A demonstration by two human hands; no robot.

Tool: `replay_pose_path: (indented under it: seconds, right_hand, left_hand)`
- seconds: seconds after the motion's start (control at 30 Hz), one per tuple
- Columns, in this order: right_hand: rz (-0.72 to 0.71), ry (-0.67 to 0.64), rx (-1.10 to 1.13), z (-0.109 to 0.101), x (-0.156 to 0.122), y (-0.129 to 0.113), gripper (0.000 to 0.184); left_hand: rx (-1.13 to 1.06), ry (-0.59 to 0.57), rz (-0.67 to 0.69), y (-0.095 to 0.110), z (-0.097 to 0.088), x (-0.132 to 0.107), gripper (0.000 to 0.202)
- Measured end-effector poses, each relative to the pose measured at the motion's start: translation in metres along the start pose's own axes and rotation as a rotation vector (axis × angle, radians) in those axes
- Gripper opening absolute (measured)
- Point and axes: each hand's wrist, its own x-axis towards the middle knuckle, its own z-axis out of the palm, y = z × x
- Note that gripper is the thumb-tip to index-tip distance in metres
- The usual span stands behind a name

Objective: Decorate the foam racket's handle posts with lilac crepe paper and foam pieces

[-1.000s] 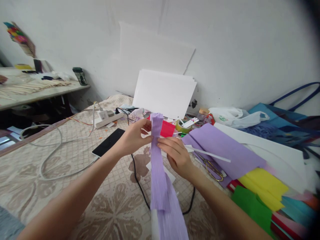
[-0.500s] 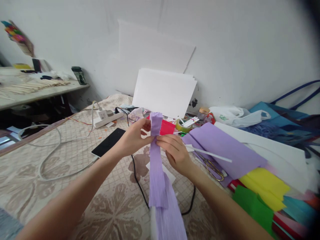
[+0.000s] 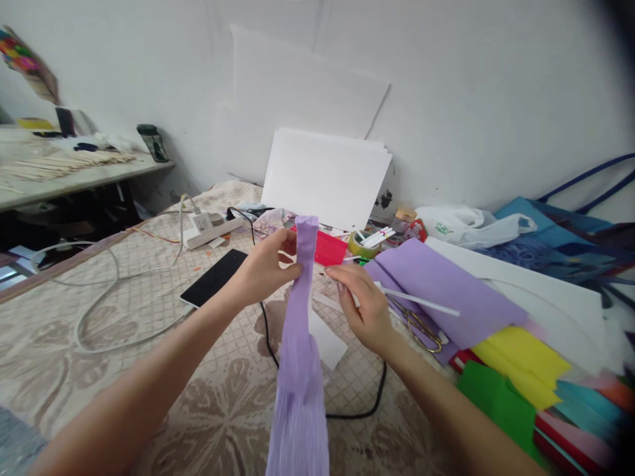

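Observation:
A long strip of purple crepe paper (image 3: 299,344) hangs down the middle of the view over the patterned bedcover. My left hand (image 3: 265,268) pinches the strip near its top end, fingers closed on it. My right hand (image 3: 362,307) is just to the right of the strip, off the paper, with fingers loosely curled and nothing visible in them. A small white paper piece (image 3: 325,340) lies on the cover beneath the hands.
To the right lie purple sheets (image 3: 441,291), a white stick (image 3: 421,302), gold scissors (image 3: 421,328) and yellow, green and red paper (image 3: 516,377). A black phone (image 3: 214,277), black cable (image 3: 270,344), power strip (image 3: 208,228) and white boards (image 3: 325,175) sit farther back.
My right hand has let go of the purple strip and moved to the right. The strip now hangs from my left hand alone and has swung slightly left.

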Motion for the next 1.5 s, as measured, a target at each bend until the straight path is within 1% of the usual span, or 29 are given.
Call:
replay_pose_path:
  seconds: [0.13,0.23,0.3,0.43,0.57,0.67,0.8,1.13,1.33,1.5]
  right_hand:
    - [-0.032,-0.072,-0.044,0.003,0.002,-0.005,0.045]
    - [-0.064,-0.11,-0.034,0.008,0.005,-0.004,0.043]
    - [-0.072,-0.117,-0.023,0.01,0.007,-0.003,0.042]
    - [-0.071,-0.111,-0.016,0.01,0.007,-0.001,0.041]
    - [-0.076,-0.117,-0.027,0.01,0.006,0.001,0.042]
    - [-0.078,-0.115,-0.04,0.012,0.004,0.002,0.044]
    - [-0.078,-0.109,-0.039,0.013,0.002,0.003,0.045]
    - [-0.066,-0.124,-0.058,0.018,0.002,0.002,0.049]
    - [-0.059,-0.132,-0.061,0.018,0.002,0.002,0.047]
    - [-0.05,-0.104,-0.06,0.018,0.001,0.003,0.047]
  left_hand:
    - [-0.072,-0.007,-0.009,0.0,0.003,-0.005,0.028]
    - [-0.198,0.033,-0.04,-0.004,0.007,-0.012,0.029]
    - [-0.255,0.085,-0.081,-0.006,0.01,-0.017,0.029]
    - [-0.37,0.095,-0.156,-0.008,0.019,-0.025,0.026]
    - [-0.487,0.156,-0.201,-0.007,0.031,-0.027,0.033]
    - [-0.529,0.219,-0.231,-0.006,0.039,-0.027,0.031]
    - [-0.512,0.277,-0.222,-0.002,0.045,-0.028,0.025]
    - [-0.374,0.341,-0.193,0.004,0.047,-0.026,0.007]
    - [-0.387,0.347,-0.197,0.003,0.049,-0.027,0.01]
    - [-0.427,0.336,-0.262,0.006,0.051,-0.029,0.017]
